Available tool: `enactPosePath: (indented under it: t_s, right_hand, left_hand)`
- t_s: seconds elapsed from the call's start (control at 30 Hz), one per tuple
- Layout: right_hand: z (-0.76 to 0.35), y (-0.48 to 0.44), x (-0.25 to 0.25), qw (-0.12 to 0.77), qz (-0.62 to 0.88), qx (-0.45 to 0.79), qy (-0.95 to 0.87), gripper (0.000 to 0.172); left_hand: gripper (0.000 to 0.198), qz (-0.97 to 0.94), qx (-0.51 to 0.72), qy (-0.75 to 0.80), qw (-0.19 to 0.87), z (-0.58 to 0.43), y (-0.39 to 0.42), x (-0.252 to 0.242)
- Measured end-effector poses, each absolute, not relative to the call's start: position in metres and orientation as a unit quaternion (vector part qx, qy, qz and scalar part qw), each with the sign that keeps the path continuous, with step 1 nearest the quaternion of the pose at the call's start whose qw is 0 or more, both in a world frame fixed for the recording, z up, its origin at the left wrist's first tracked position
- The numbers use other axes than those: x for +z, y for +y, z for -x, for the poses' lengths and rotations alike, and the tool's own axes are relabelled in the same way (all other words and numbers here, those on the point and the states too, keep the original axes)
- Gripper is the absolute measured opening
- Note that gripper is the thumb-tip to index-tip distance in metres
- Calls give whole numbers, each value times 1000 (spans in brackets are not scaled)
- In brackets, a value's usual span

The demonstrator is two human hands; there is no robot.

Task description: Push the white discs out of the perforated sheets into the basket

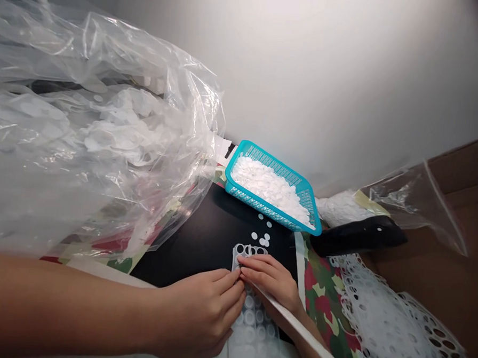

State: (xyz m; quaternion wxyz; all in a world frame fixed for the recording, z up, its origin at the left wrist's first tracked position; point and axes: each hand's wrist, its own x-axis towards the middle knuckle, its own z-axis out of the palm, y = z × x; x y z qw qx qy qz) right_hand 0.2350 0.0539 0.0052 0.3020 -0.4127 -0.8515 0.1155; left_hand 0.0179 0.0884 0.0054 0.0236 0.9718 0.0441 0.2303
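Note:
A narrow translucent sheet (249, 317) with rows of round discs and ringed holes lies on the black board (185, 243). My left hand (206, 313) is closed at the sheet's left side, its thumb and fingertips pinched together. From the right, my right hand (276, 282) meets it with its fingertips drawn together over the far part of the sheet. What sits between the fingertips is too small to make out. A long white strip (301, 327) runs from near my right fingers across my right wrist. Several loose white discs (265, 241) lie just beyond the sheet.
A turquoise basket (273, 212) full of white discs stands at the board's far edge. Large clear plastic bags (145, 126) with white pieces crowd the left. To the right are a black handle-like object (360, 233), hole-punched sheet waste (380, 314) and a cardboard box (461, 222).

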Motion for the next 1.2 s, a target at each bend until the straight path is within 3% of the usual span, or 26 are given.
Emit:
enactPosePath:
  t_s: [0.27,0.5,0.83,1.2]
  right_hand:
    - [-229,53,10,368,476,45,-797,28]
    - [-242,58,17,426,551,-25,-717,20]
    - [-234,43,22,331,431,204,-815,17]
    - [-240,41,15,288,420,252,-823,21]
  left_hand:
    - [42,-977,210,31,18,-16,91,5]
    - [43,-972,228,36,41,-16,92,2]
    - [33,-970,240,13,-21,-15,89,3]
    - [34,-966,258,15,-22,-14,88,-2]
